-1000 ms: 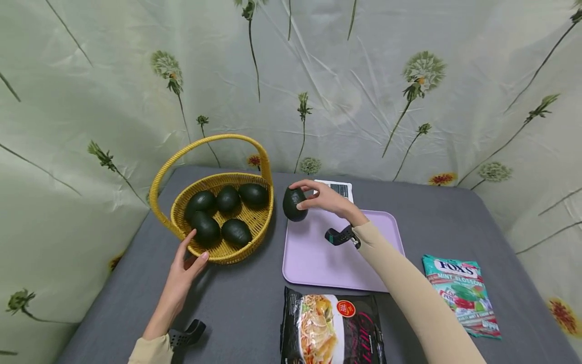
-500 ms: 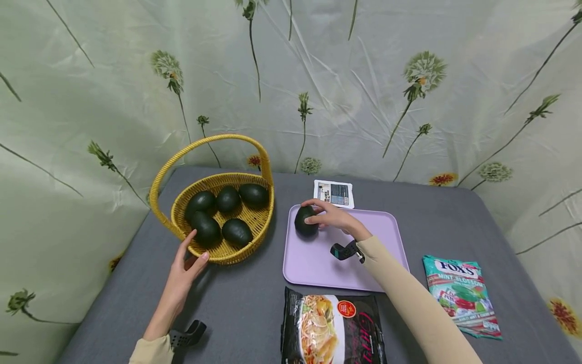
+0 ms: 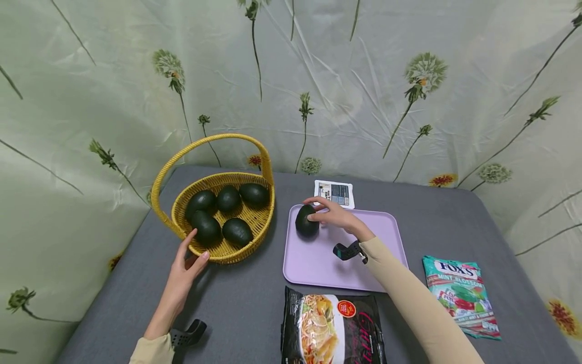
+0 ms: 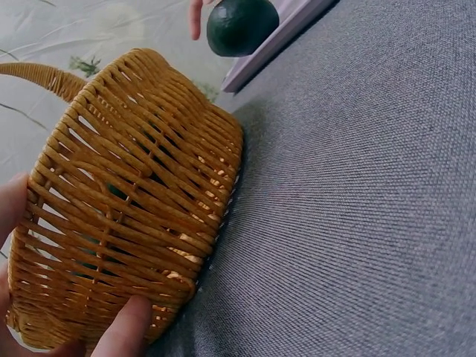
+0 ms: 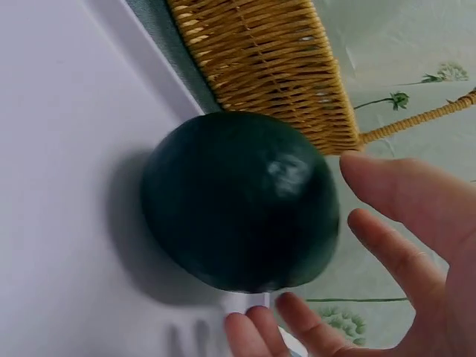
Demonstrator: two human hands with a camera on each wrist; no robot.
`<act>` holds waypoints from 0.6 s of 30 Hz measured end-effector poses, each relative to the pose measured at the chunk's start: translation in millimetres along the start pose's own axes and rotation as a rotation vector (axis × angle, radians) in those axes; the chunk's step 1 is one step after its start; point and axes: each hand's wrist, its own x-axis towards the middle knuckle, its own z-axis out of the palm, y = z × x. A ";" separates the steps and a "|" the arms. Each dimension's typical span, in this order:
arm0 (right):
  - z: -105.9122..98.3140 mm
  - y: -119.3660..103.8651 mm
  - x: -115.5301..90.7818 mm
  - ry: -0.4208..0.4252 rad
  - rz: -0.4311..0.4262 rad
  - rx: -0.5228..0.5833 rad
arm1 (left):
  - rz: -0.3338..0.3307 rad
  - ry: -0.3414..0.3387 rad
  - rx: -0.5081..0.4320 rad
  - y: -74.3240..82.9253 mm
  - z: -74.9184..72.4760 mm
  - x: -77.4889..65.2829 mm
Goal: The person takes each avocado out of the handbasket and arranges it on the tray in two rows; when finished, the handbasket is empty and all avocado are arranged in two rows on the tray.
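A dark green avocado (image 3: 307, 221) rests on the lilac tray (image 3: 336, 268), near its far left corner. My right hand (image 3: 334, 215) is around its right side; in the right wrist view the fingers are spread, with small gaps between the fingertips (image 5: 297, 309) and the avocado (image 5: 238, 201). Left of the tray stands a yellow wicker basket (image 3: 261, 230) with a tall handle, holding several more avocados (image 3: 237, 232). My left hand (image 3: 182, 275) holds the basket's near left rim, finger over the edge and thumb (image 4: 130, 327) against the outer weave.
A black noodle packet (image 3: 334, 328) lies in front of the tray. To the right is a teal candy bag (image 3: 463, 296). Behind the tray lies a white printed packet (image 3: 336, 193). A floral curtain (image 3: 364, 101) hangs behind the grey table (image 3: 241, 313).
My right hand has carried the avocado right and down from beside the tray onto it, and its fingers have loosened. The left hand and basket have stayed in place.
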 end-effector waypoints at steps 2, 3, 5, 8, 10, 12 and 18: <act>-2.4 -2.9 0.3 0.028 -0.011 -0.004 | 0.005 0.001 0.003 -0.3 0.0 0.0; -3.7 -4.9 0.6 0.039 -0.022 -0.004 | 0.006 0.002 0.004 -0.5 0.0 -0.1; -5.8 -9.8 1.6 0.060 -0.046 0.002 | 0.008 0.003 0.008 -0.8 0.0 -0.2; -5.8 -18.8 4.5 0.063 -0.091 0.023 | 0.005 0.003 0.013 -1.2 -0.2 -0.1; -2.6 -26.3 7.7 0.046 -0.129 0.027 | 0.002 0.002 0.017 -0.9 -0.5 -0.1; 3.8 -34.1 13.2 0.015 -0.166 0.036 | 0.000 0.001 0.021 -0.4 -0.7 -0.2; 37.0 -60.9 38.5 -0.141 -0.308 0.051 | -0.005 0.003 0.024 -0.1 -0.4 0.0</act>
